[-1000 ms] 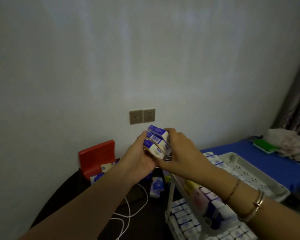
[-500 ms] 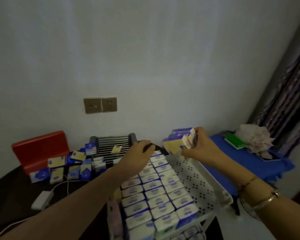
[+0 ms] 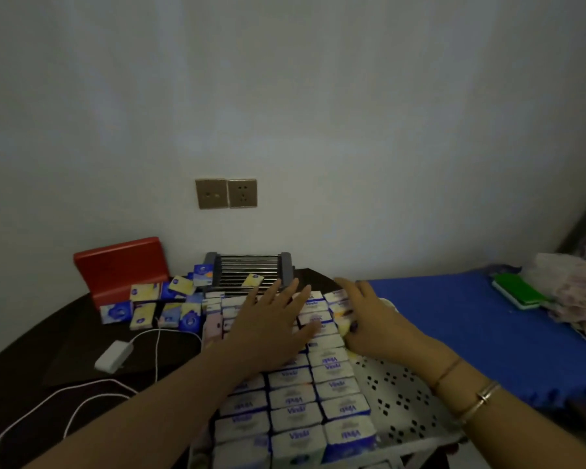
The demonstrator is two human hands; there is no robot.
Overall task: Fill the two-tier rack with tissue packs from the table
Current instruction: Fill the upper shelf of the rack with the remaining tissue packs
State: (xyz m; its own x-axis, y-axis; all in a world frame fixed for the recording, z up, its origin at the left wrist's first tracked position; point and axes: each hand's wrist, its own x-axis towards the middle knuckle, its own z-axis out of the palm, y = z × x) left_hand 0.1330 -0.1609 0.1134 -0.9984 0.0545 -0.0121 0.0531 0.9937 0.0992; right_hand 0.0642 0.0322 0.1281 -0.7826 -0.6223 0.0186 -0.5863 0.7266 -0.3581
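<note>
Her left hand (image 3: 268,319) lies flat and spread on the white-and-blue paper tissue packs (image 3: 335,389) rowed in the white perforated plastic rack (image 3: 396,401), while the right hand (image 3: 369,319) curls around yellow-faced packs (image 3: 341,313) at the row's far end; light, squashy things, best pinched by their short ends.

The room is dim. A plain pale grey wall (image 3: 318,96) carries two bronze-coloured wall plates (image 3: 226,193), side by side. Below stands a dark round-edged table (image 3: 31,350); a bright blue cloth-covered surface (image 3: 454,316) lies to its right.
</note>
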